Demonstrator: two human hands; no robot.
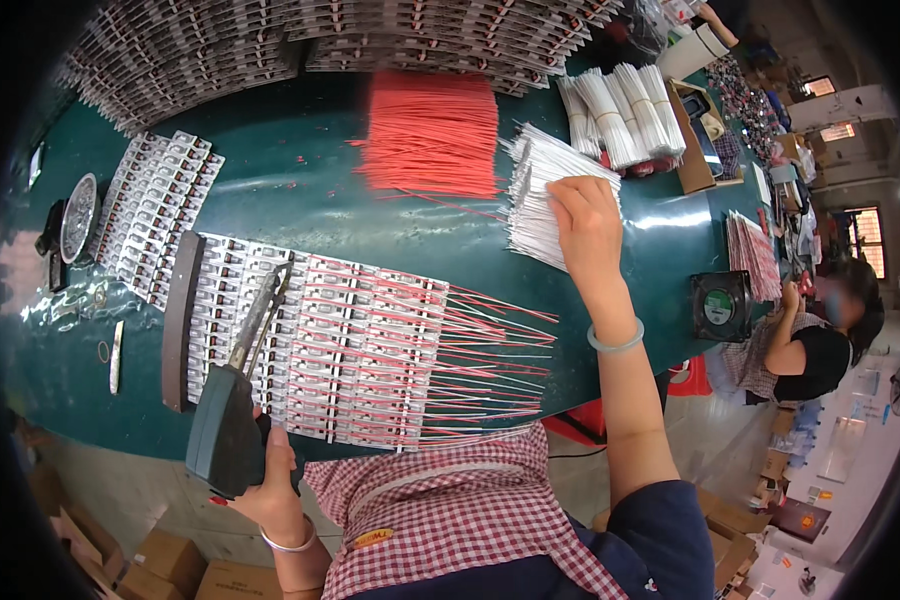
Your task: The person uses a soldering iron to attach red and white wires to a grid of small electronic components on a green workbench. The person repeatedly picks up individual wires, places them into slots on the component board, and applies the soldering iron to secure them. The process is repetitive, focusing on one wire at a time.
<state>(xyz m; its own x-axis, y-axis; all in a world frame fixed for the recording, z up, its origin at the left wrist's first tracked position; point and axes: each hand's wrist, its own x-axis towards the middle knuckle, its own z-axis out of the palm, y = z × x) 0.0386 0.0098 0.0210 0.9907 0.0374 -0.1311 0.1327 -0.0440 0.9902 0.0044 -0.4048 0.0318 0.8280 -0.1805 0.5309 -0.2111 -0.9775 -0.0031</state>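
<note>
The left hand (pixel 278 492) is gripping a tool (pixel 220 430), its tip reaching over boards (pixel 322 370) lying on the table (pixel 280 195) — the right hand (pixel 588 222) is touching white wires (pixel 533 190), fingers bunched; I cannot tell if they're pinching any.

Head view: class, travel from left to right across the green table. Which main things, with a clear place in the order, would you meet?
Round dish → gun-shaped tool → pile of red wires → pile of white wires → black square fan.
</note>
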